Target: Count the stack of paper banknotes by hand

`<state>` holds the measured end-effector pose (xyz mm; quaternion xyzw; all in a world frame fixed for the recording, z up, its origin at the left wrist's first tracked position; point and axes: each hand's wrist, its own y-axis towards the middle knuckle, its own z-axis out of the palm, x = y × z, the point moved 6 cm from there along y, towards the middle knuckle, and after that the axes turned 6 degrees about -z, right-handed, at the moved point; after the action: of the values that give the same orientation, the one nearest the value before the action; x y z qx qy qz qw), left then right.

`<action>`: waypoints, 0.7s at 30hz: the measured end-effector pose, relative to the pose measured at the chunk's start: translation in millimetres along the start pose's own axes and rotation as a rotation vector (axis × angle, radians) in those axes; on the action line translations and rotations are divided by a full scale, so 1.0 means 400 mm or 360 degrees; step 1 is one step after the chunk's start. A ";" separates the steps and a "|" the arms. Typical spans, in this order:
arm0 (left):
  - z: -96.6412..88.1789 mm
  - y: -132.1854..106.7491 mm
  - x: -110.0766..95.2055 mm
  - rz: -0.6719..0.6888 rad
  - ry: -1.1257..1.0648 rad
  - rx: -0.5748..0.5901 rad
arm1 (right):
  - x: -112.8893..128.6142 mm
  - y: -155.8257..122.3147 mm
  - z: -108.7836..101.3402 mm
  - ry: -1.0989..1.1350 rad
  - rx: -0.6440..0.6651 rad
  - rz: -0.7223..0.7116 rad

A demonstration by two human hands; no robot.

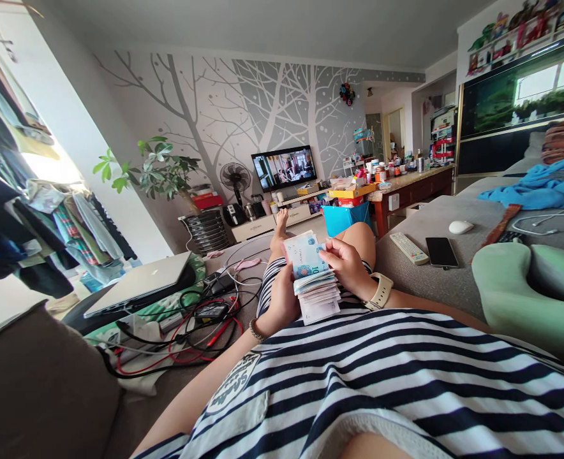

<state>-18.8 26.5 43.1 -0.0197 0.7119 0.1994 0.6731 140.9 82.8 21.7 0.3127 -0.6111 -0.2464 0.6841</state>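
Banknotes [316,296] in a stack, held up over the striped lap, lower part drooping toward the body. Left hand [282,298]: fingers gripping the stack's left side. Right hand [351,264]: fingers pinching right edge of a blue note; pale watch [380,291] on wrist. Right, on sofa [442,204]: remote [409,248], phone [441,252], white mouse [460,227], green neck pillow [502,287]. Left: closed laptop [141,282], tangled cables [205,312]. Farther: lit TV [284,168], fan [235,178].

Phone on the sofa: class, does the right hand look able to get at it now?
Probably, though the right hand is gripping banknotes; the flat remote beside the phone hardly blocks the way.
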 end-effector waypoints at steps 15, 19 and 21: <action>-0.012 0.048 0.048 0.0360 0.0440 0.0138 | 0.034 -0.005 0.006 0.0049 0.0054 -0.0073; -0.011 0.049 0.053 0.0360 0.0383 0.0143 | 0.040 -0.007 0.006 0.0042 0.0046 -0.0102; -0.012 0.045 0.051 0.0330 0.0287 0.0140 | 0.046 -0.007 0.006 0.0044 0.0044 -0.0117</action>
<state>-30.6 46.6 28.1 0.0655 0.7758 0.2339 0.5823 140.9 67.3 32.3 0.3478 -0.5931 -0.2587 0.6785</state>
